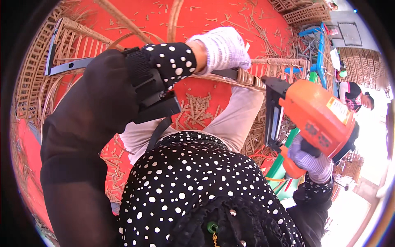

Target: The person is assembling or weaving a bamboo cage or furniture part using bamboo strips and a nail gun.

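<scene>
Just one nailer, two hands

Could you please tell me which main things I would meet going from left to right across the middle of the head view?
Grey metal bar → black strapped-on device → gloved left hand → orange power tool.

A white-dotted black blouse with ruffles is worn with pale trousers and a green pendant. A sheer dark sleeve and a strapped black device are worn on the left. The left hand and right hand are covered by lavender-white gloves.
</scene>
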The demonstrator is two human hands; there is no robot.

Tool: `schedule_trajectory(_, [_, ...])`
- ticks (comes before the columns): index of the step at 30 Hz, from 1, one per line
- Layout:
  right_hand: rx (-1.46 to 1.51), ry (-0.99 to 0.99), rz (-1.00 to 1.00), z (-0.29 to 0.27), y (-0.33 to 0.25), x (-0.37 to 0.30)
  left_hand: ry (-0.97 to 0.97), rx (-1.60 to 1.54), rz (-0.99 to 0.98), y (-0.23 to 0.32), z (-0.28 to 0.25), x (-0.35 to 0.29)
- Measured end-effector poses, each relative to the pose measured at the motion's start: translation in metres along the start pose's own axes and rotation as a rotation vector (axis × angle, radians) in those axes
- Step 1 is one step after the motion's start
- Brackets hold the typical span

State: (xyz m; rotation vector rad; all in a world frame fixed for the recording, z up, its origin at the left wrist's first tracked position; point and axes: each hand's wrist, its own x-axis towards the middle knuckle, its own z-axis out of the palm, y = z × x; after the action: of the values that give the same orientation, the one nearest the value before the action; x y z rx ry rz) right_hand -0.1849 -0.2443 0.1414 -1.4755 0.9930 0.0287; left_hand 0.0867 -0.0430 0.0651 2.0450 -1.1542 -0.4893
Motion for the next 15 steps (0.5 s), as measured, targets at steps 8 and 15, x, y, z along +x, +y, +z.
schedule_trajectory(8, [-1.114,-0.427,-0.586,0.056,-0.037,-0.014,-0.011,0.052,-0.018,-0.004,-0.002,-0.006])
schedule_trajectory(15, [-0.915,-0.257,-0.491,0.05,-0.018,-0.012,-0.008,0.072,0.027,0.0,-0.002,-0.005])
